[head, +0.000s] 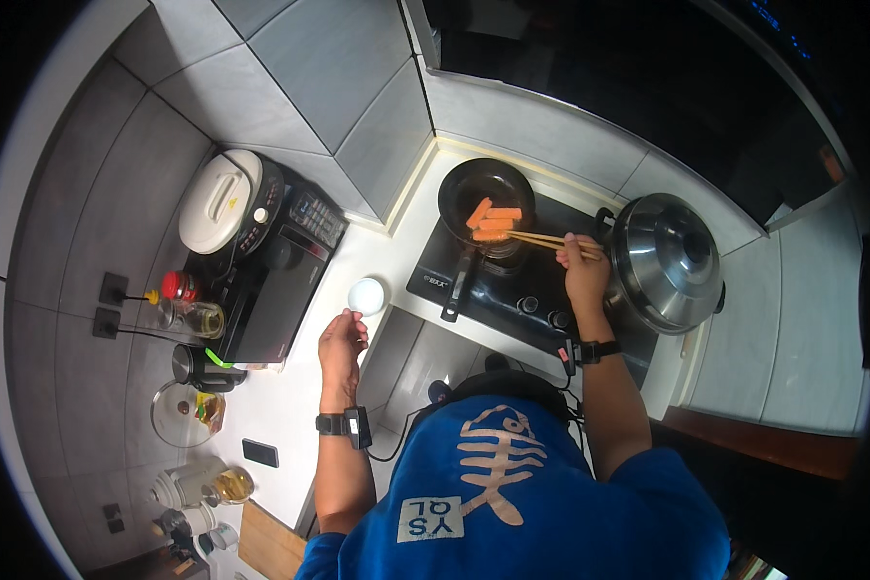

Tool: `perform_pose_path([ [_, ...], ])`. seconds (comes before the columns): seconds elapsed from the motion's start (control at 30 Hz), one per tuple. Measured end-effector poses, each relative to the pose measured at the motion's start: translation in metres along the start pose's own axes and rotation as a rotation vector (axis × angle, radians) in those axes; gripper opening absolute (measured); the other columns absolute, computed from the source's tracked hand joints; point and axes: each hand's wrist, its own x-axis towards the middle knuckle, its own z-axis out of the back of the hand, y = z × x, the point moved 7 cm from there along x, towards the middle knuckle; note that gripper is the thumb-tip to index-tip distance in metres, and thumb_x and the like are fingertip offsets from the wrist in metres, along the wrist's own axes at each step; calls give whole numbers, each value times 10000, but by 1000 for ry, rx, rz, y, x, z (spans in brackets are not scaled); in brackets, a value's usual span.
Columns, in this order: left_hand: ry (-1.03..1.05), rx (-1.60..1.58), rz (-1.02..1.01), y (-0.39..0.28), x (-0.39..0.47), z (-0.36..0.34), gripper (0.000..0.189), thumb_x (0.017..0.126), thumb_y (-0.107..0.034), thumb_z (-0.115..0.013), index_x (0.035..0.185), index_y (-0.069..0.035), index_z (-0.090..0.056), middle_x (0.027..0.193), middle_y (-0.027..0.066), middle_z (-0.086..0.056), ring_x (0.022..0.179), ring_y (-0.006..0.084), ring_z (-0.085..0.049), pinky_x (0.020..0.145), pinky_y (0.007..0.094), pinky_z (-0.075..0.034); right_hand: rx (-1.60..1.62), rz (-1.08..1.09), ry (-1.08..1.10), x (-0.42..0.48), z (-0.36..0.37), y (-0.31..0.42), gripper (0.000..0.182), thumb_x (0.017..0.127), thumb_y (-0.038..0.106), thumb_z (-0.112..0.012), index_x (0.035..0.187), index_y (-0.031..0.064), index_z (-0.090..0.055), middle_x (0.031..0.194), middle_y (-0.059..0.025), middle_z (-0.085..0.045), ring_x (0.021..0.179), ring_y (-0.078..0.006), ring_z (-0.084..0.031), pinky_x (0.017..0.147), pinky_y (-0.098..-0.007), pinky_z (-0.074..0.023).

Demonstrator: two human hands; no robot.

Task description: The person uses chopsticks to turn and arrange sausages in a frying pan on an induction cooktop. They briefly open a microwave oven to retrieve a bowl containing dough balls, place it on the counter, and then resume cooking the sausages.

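My right hand (586, 274) holds a pair of wooden chopsticks (540, 238). Their tips meet the nearest of several orange food sticks (504, 213), which lie in a dark frying pan (487, 174). The pan sits on the left burner of a black gas cooktop (507, 290), its handle angled toward me. Off to the left, my left hand (344, 341) has its thumb and fingers pinched at the near rim of a small white bowl (367, 296). That bowl is at the white counter's edge; whether it is lifted I cannot tell.
A large lidded steel pot (667, 264) occupies the cooktop's right side. On the left, a white-lidded electric cooker (221, 203) rests on a black microwave (279, 290). Behind my left arm are an electric kettle (206, 368), a glass lid (181, 417), a phone (260, 453) and a wooden board (270, 540).
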Motion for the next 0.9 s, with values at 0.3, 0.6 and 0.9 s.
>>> perform_pose_path([
  [0.3, 13, -17, -1, 3, -2, 0, 266, 1084, -310, -614, 973, -85, -701, 779, -13, -648, 705, 97, -583, 667, 256, -456, 15, -9, -8, -3, 2, 6, 272, 1027, 238, -724, 1017, -33, -709, 813, -101, -750, 714, -159, -737, 670, -273, -588],
  [0.6, -8, -4, 8, 4, -6, 4, 260, 1084, -296, -608, 967, -86, -705, 774, -13, -642, 705, 98, -581, 665, 256, -456, -1, -7, -17, -4, 1, 5, 249, 1021, 217, -722, 1012, -32, -709, 796, -103, -751, 697, -160, -739, 667, -272, -589],
  [0.9, -19, -10, 16, 8, -5, 9, 261, 1085, -295, -606, 965, -86, -705, 770, -14, -640, 701, 97, -578, 660, 254, -451, -41, 10, -19, -4, -2, 3, 260, 1020, 225, -718, 1003, -35, -715, 801, -108, -761, 707, -165, -752, 671, -285, -593],
])
